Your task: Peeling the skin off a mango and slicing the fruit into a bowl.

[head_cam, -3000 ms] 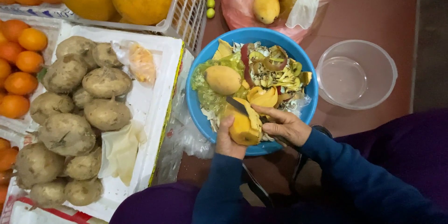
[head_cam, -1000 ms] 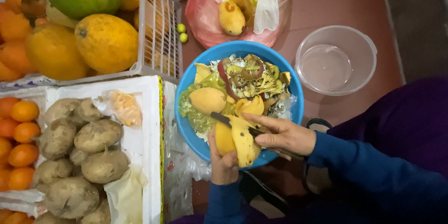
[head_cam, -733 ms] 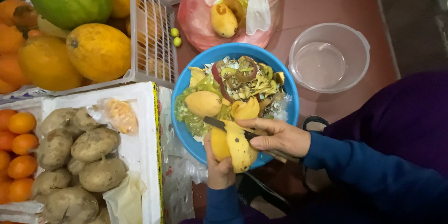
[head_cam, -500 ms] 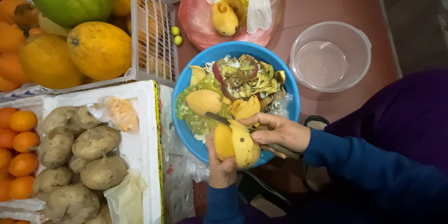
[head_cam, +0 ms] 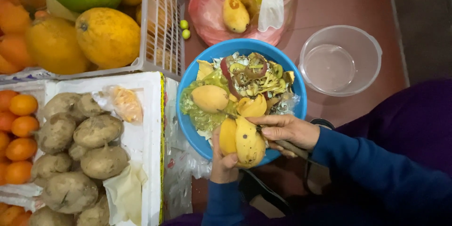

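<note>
Mango [head_cam: 242,143]: half-peeled, gripped in left hand [head_cam: 223,162] | knife [head_cam: 278,141]: clasped in right hand [head_cam: 287,131], blade against fruit | blue bowl [head_cam: 188,127]: just beyond both hands

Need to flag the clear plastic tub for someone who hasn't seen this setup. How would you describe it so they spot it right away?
Start at the big blue bowl of fruit peelings in the middle, over which the left hand holds a mango. Look just right of it, on the reddish-brown floor. The clear plastic tub sits there, the only see-through container, with no fruit inside.
</note>
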